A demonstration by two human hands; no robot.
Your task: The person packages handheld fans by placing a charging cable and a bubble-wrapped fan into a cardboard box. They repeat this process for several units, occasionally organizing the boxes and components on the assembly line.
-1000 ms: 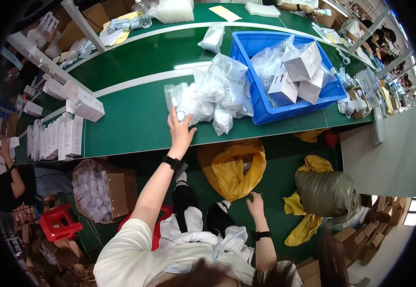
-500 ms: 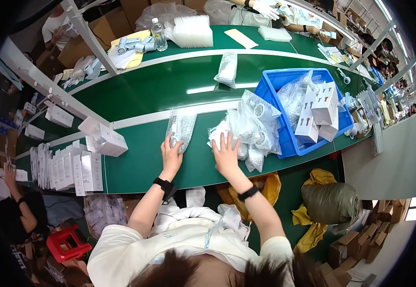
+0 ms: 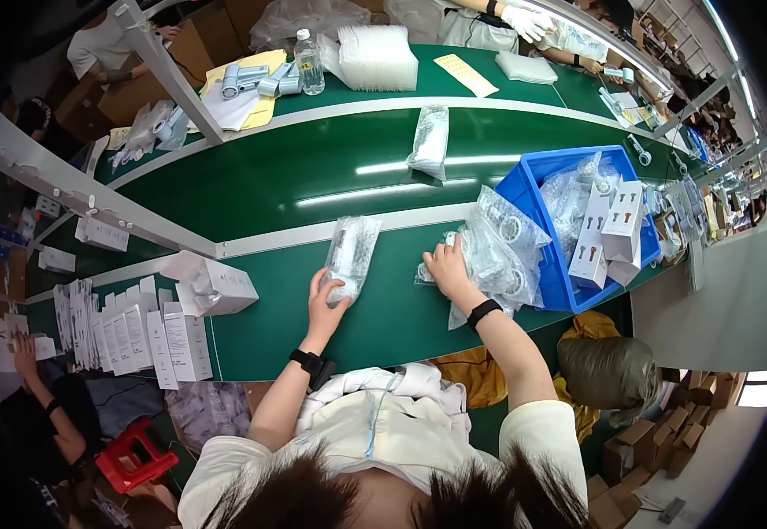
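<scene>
My left hand [image 3: 326,310] grips the lower end of a bubble-wrap pouch [image 3: 353,254], its fingers bent round the near edge. Something pale shows through the pouch, too blurred to name. Over the left edge of a heap of clear bags [image 3: 500,251] lies my right hand [image 3: 450,271], its fingers curled down. What those fingers pinch, if anything, is hidden. Round white parts show inside the heaped bags. Behind the heap stands a blue crate [image 3: 549,280] that holds bubble-wrapped items and several white printed boxes [image 3: 623,220].
At the left are an opened white box [image 3: 225,286] and a row of standing white cartons [image 3: 128,326]. Past a white rail, another bubble-wrap pouch [image 3: 430,141] lies on the green surface. A bottle [image 3: 308,66] and light-blue devices stand farther back. Other people work nearby.
My right hand has gone from spread fingers to curled ones at the heap. My left fingers have closed more round the pouch. The whole view has shifted a little.
</scene>
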